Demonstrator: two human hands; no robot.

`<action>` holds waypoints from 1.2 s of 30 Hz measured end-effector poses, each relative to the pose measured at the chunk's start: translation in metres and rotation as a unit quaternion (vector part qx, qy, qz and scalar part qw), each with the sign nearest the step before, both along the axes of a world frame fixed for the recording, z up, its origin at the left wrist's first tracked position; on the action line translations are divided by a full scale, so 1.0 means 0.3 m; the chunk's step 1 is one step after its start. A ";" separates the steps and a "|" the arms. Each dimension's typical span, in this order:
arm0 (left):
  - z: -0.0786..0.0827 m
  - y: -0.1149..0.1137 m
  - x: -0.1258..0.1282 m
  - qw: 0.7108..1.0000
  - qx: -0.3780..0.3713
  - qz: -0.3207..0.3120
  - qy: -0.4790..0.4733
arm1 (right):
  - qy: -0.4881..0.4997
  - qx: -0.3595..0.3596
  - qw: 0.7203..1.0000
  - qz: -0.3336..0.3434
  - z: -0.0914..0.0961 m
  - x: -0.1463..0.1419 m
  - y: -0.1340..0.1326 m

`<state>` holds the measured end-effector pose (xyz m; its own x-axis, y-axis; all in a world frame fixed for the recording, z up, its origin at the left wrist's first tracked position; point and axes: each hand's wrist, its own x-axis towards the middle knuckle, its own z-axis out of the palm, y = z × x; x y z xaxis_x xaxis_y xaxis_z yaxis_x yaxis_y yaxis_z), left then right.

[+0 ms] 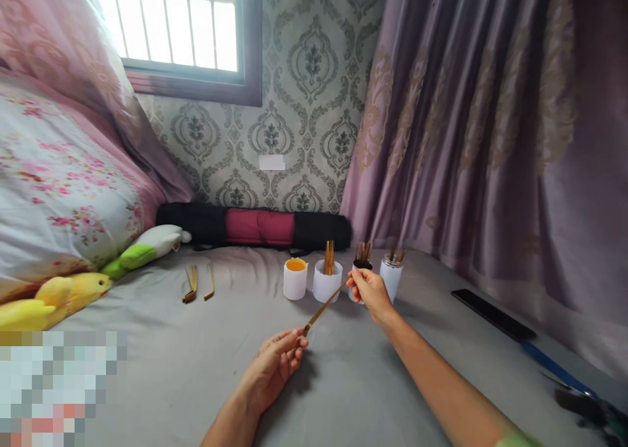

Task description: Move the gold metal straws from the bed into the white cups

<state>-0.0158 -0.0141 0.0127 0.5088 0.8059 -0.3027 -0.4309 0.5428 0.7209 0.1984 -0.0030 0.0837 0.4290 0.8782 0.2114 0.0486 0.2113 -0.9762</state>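
My left hand [277, 362] pinches the near end of a thin golden stick [321, 310] above the grey sheet. My right hand [369, 291] is closed on the far end of that stick, just in front of a dark-rimmed cup [362, 265] holding several sticks. Beside it stand a white cup with orange filling [295, 277], a white cup with sticks [327, 280] and a clear jar with sticks [392, 271], all in a row.
A few loose sticks [196, 282] lie on the grey bed sheet [171, 368] at left. A black and red roll [255, 228] lies along the wall. Plush toys [73, 293] and a floral pillow are at left, purple curtains at right, a dark flat bar [493, 315] at right.
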 end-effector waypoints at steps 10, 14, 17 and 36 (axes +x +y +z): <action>-0.002 0.027 -0.018 0.994 -0.086 0.045 -0.058 | -0.032 0.046 0.995 -0.078 0.151 0.116 0.037; 0.001 0.035 -0.022 0.991 -0.106 0.045 -0.075 | -0.047 0.046 0.990 -0.125 0.225 0.150 0.063; 0.007 0.037 -0.026 0.988 -0.116 0.044 -0.087 | -0.072 0.047 0.985 -0.151 0.265 0.177 0.094; -0.003 0.046 -0.030 0.985 -0.128 0.039 -0.108 | -0.407 -0.016 0.893 -0.190 0.272 0.110 0.288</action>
<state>-0.0247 -0.0002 0.0120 0.5227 0.7566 -0.3929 -0.6077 0.6539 0.4508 0.2312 0.0833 0.1652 0.4123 0.7132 0.5670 0.8080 0.0013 -0.5892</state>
